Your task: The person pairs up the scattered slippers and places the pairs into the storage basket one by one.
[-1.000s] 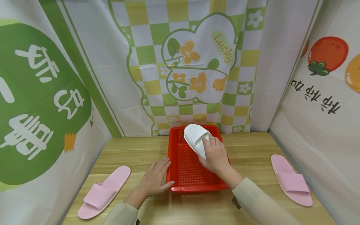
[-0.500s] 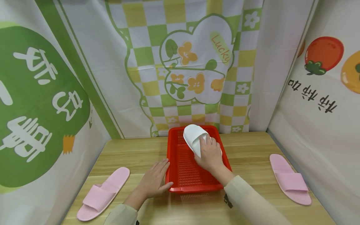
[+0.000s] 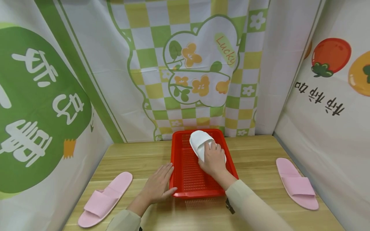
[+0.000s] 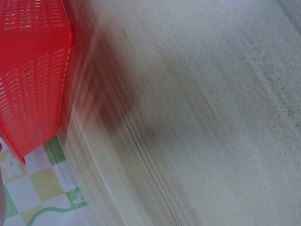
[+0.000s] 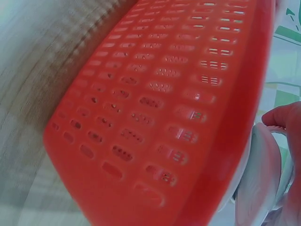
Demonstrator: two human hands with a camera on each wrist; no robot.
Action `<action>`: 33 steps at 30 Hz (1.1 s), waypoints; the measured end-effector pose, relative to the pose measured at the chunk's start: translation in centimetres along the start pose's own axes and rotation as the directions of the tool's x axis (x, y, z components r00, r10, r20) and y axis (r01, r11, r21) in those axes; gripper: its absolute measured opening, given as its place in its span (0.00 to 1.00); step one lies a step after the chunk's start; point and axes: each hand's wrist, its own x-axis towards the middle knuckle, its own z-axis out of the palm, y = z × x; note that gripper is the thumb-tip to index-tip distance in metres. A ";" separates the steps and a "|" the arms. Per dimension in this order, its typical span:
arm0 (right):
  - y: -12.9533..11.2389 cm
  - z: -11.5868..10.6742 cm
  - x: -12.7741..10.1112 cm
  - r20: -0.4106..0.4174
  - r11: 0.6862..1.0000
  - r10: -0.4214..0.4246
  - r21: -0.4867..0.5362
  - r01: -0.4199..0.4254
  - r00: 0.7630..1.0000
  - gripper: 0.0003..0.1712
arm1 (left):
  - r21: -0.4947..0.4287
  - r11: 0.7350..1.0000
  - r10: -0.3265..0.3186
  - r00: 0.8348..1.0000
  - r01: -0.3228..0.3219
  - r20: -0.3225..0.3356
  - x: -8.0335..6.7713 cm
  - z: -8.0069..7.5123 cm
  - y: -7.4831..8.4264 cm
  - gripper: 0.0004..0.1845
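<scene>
The right hand (image 3: 214, 160) has its grip closed around a white slipper (image 3: 199, 141), whose toe points to eleven o'clock within the far half of a red basket (image 3: 188, 184); whether its sole meets the basket floor is hard to tell. The left hand (image 3: 157, 184) holds nothing, its grip wide, fingers laid straight against the basket's rim at about nine o'clock and thumb at eight. Only the right wrist view shows the slotted outer wall close up, with the slipper's pale edge beyond the rim at four o'clock; the left wrist view adds a reddish shadow (image 4: 106, 89) on the wood-grained counter (image 3: 138, 154). Pink slippers lie well apart from the basket, one (image 3: 99, 203) past eight o'clock, another (image 3: 299, 187) past three. A checked cloth (image 3: 160, 61) reading "Lucky" hangs at twelve, between printed side hangings.
</scene>
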 end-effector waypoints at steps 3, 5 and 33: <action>-0.2 0.2 0.2 0.017 1.000 0.018 -0.009 -0.018 1.000 0.41 | 0.007 1.000 0.006 1.000 -0.006 -0.005 0.0 0.1 0.0 0.48; -0.3 0.4 0.4 0.027 0.999 0.033 -0.014 -0.033 0.999 0.41 | 0.007 1.000 0.009 1.000 -0.009 -0.011 0.0 0.1 -0.1 0.48; -1.3 2.9 0.5 0.164 0.981 0.186 -0.082 -0.175 0.969 0.39 | 0.007 1.000 0.005 1.000 -0.005 -0.021 -0.1 0.4 -0.1 0.48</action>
